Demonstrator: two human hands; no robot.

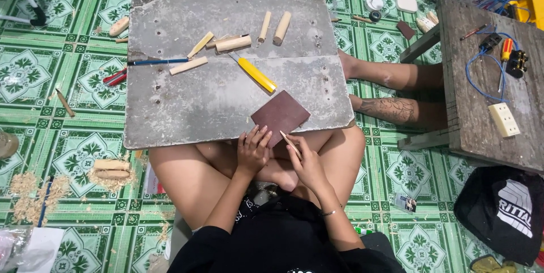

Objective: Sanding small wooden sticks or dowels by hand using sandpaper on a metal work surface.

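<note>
A dark brown sandpaper sheet (280, 115) lies at the near edge of a grey board (192, 103) resting over my crossed legs. My left hand (253, 151) rests its fingertips on the sheet's near corner. My right hand (304, 162) is closed on a thin pale bamboo stick (290, 143), whose tip touches the sandpaper's edge. On the board further away lie a yellow utility knife (256, 75) and several cut bamboo pieces (233, 43).
A blue-handled tool (157, 62) and red pliers (115, 76) sit at the board's left edge. Wood shavings (25, 188) and bamboo chunks (111, 169) lie on the green tiled floor. Another person's legs (391, 92) and a wooden bench (487, 80) with wires stand at right.
</note>
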